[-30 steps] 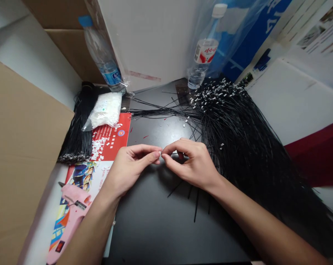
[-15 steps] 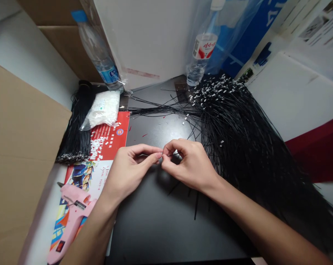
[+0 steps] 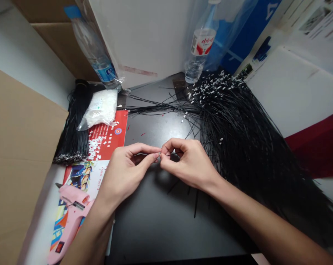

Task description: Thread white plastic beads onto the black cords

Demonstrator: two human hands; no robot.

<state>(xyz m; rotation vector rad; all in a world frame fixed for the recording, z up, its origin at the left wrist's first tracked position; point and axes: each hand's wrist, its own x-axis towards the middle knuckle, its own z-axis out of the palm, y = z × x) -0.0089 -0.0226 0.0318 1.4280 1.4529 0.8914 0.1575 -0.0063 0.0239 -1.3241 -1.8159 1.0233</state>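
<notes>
Head view: left hand (image 3: 125,173) and right hand (image 3: 190,163) clamp fingertips on a tiny white clip (image 3: 159,155), perhaps on a black wire (image 3: 169,155); a slack grip could drop it.

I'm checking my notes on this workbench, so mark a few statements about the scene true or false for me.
The left hand and right hand pinch a tiny pale piece over the black table: true.
The right hand holds the pink glue gun: false, it lies at lower left on a printed sheet.
A clear bag of white pieces lies beside a bundle of black wires: true.
The white pieces on the big spread of black wires sit nearest the person: false, they cluster at its far end.
A water bottle stands near that far end: true.
</notes>
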